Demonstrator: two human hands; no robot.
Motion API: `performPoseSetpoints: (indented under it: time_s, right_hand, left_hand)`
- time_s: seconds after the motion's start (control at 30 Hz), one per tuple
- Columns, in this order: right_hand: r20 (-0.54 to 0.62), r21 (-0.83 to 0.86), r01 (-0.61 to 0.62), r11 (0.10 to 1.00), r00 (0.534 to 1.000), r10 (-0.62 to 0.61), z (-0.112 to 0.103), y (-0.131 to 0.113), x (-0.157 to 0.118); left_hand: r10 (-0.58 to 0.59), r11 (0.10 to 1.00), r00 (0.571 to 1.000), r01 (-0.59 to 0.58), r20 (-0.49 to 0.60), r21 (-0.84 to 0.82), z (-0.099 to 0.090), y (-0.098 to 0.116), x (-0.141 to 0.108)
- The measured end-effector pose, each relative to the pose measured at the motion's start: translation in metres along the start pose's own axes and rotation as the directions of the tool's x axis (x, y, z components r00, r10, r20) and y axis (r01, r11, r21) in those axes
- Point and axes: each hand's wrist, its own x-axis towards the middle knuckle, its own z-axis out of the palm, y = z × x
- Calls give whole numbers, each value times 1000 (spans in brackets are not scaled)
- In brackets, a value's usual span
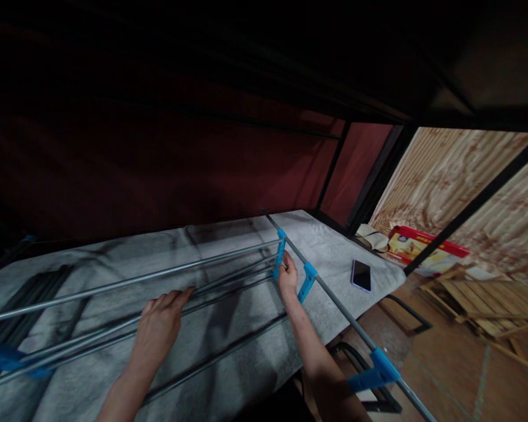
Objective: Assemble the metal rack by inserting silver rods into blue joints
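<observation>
Across the grey-covered bed (330, 246), left hand (161, 321) lies over the metal tubes (92, 339); can't tell if gripping. Right hand (288, 276) pinches the blue bracket (280, 253) at their far end, so it's nearer the joint. Long axis: lower left to bracket. Bare sheet past crossbar (343, 308), phone (361, 276) near edge.

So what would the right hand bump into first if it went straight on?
Likely the blue plastic bracket; the right hand seems to touch it already, though depth is hard to judge.
</observation>
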Motion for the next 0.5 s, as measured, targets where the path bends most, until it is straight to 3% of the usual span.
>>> performPoseSetpoints:
  time_s: [0.2, 0.5]
  right_hand:
    - [-5, 18, 11, 1000, 1000, -10, -3, 3, 3]
    - [-15, 25, -11, 1000, 1000, 12, -5, 2, 2]
  left_hand:
    - [40, 999, 999, -40, 12, 4, -1, -9, 12]
    - [56, 998, 992, -53, 113, -23, 0, -21, 26]
